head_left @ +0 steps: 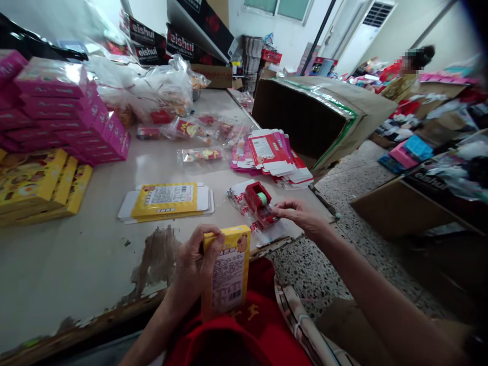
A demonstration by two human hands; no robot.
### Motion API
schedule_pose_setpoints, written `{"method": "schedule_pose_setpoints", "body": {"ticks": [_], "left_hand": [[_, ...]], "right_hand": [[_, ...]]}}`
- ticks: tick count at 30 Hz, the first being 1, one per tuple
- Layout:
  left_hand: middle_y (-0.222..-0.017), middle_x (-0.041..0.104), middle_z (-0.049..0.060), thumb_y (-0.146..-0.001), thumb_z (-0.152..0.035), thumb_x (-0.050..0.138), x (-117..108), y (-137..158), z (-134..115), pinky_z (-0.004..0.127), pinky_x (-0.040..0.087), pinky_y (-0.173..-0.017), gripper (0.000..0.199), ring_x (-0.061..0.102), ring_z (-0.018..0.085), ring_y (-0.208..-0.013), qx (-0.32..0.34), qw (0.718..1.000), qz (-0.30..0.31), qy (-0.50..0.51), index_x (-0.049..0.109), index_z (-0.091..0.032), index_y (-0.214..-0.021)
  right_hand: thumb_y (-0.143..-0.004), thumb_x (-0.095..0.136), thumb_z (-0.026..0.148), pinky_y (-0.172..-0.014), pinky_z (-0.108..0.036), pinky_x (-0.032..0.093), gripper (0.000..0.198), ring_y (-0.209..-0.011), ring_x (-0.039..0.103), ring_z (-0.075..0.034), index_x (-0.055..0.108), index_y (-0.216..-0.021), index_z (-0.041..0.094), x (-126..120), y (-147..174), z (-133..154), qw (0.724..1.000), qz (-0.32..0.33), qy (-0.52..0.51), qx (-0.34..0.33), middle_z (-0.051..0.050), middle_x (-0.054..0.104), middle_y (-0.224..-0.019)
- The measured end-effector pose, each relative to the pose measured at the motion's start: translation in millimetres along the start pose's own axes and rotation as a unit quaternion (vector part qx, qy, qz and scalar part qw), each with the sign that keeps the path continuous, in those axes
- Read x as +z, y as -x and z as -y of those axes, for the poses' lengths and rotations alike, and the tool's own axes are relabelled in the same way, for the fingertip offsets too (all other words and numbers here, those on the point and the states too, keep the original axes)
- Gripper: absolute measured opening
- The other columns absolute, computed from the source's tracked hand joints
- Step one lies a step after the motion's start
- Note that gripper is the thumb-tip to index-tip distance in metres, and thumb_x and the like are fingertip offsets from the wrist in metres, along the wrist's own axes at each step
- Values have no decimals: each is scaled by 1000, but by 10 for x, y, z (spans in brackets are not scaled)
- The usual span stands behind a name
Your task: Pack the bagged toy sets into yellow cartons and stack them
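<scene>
My left hand (199, 254) is closed around the left edge of a yellow box (229, 274), which stands upright over my lap with a printed label side towards me. Its top end looks closed. To the right, my right hand (299, 216) reaches to the front end of a red tape dispenser (259, 195) that carries a light green roll. The fingertips are pinched at the dispenser's cutting end; a piece of tape between them is too small to make out. Beneath the dispenser lies a printed plastic bag (240, 195). A stack of flat yellow cartons (168, 201) lies left of it.
Pink boxes (72, 112) and yellow boxes (38, 183) are stacked at the left. Red and pink flat cartons (269, 152) lie by an open cardboard box (343, 101). Bagged toys (202, 154) and clear bags (156, 86) are further back. Another person (400, 81) is at the far right.
</scene>
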State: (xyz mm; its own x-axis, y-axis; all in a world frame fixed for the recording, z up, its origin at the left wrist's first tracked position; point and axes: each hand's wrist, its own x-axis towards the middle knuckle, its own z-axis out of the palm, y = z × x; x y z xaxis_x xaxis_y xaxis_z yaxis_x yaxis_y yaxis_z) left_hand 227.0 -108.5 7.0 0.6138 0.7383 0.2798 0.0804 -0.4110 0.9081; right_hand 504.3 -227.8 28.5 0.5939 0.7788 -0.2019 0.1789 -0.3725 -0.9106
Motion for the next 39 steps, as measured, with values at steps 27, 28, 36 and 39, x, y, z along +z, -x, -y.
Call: {"method": "schedule_pose_setpoints", "body": {"ticks": [27, 28, 36, 39], "left_hand": [[-70, 63, 0, -98, -67, 47, 513, -152, -108, 22, 41, -55, 56, 54, 13, -60, -138, 961, 159, 180, 67, -15, -90], [-70, 65, 2, -98, -70, 42, 543, -174, -108, 23, 42, -55, 62, 56, 14, -61, -140, 960, 165, 176, 69, -15, -90], [-65, 59, -2, -90, -72, 57, 599, -201, -85, 20, 38, -52, 57, 51, 10, -56, -121, 956, 170, 208, 65, -16, -83], [-70, 63, -3, -76, -57, 83, 629, -191, -57, 19, 40, -54, 46, 56, 10, -59, -135, 945, 179, 237, 62, -16, -85]], "right_hand": [[-89, 69, 39, -59, -25, 39, 23, -63, 55, -13, 72, -83, 17, -287, 657, 456, 957, 209, 154, -131, 0, 66, -68], [-90, 67, 35, -59, -25, 39, 20, -63, 54, -12, 71, -84, 17, -272, 624, 615, 932, 266, 191, -154, 1, 65, -69], [-83, 65, 11, -56, -28, 27, 14, -58, 45, -11, 76, -79, 19, 138, 284, 1119, 755, 351, 486, -266, 1, 65, -66], [-86, 64, 12, -58, -30, 27, 17, -58, 42, -12, 76, -76, 18, 223, 236, 1105, 724, 355, 507, -306, -1, 66, -66]]}}
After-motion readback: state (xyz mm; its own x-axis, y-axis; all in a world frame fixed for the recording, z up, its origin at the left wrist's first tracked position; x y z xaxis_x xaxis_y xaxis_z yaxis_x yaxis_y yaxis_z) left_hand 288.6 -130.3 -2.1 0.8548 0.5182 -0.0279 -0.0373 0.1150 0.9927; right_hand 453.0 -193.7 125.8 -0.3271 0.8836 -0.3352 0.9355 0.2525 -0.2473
